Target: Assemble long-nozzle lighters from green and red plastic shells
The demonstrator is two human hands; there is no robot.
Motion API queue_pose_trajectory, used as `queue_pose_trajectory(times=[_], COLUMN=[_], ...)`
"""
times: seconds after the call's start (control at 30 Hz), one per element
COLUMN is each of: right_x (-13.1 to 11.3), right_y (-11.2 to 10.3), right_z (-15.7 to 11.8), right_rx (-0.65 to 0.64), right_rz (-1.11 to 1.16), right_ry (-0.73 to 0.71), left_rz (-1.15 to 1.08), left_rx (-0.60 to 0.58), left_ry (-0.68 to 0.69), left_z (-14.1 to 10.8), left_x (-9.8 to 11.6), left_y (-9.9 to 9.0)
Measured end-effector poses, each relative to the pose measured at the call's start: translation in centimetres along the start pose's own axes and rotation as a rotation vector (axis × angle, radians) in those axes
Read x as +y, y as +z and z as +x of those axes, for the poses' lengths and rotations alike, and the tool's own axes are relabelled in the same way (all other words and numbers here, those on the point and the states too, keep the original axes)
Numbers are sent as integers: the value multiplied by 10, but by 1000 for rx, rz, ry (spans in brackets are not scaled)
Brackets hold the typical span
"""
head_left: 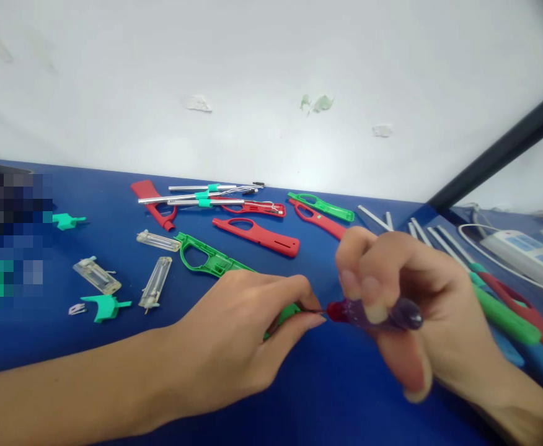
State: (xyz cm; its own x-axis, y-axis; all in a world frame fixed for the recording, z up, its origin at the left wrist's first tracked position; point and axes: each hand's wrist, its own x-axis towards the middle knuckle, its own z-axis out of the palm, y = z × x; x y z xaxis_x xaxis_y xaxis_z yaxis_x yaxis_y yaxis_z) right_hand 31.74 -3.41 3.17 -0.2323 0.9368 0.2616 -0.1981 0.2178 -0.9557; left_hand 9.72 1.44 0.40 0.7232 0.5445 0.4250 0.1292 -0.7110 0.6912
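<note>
My left hand (253,328) is closed around a green plastic piece (288,313), which shows only in part between thumb and fingers. In my right hand (406,297) is a screwdriver with a dark purple and red handle (362,313). Its thin shaft points left and meets the fingertips of my left hand; the tip is hidden there. Just behind my left hand lies a green lighter-shaped half shell (211,260), and beyond it a red shell (257,236) rests on the blue table (336,396).
Clear fluid tanks (156,282) and green triggers (106,306) lie at left. Metal tubes with green parts (204,201) are behind. At right are more tubes (448,248), red and green assembled bodies (508,316), a white power strip (527,254) and a black bar (504,142).
</note>
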Motion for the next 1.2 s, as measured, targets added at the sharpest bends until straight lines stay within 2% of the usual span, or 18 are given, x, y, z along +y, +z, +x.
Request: queue_pose_trajectory(times=[0.2,0.27,0.37,0.43,0.5,0.63,0.73,0.8,1.0,1.2], right_x=[-4,-3,1,3,4,0,-2,-2,-2,1], right_y=[-6,-4,1,3,3,-3,-8,-7,0,-2], right_z=[-2,-1,0,1,0,0,-1,0,0,-1], right_rx=[-200,-150,19,73,59,-104,-179,-157,-14,-145], right_rz=[-22,-28,-28,-18,-18,-57,-83,-64,3,-169], right_ry=[51,12,-86,-104,-104,-36,-56,-86,-38,5], left_rz=[75,84,83,79,77,120,135,128,164,156], left_rx=[41,22,-39,-68,-63,4,12,-16,-41,-75], left_ry=[95,104,45,11,14,81,116,129,127,97], left_z=[2,2,2,2,1,0,-1,-1,0,-2], left_x=[1,3,5,6,5,0,-3,-3,-2,0], left_y=[-2,-2,-3,-3,-2,1,1,0,-1,-3])
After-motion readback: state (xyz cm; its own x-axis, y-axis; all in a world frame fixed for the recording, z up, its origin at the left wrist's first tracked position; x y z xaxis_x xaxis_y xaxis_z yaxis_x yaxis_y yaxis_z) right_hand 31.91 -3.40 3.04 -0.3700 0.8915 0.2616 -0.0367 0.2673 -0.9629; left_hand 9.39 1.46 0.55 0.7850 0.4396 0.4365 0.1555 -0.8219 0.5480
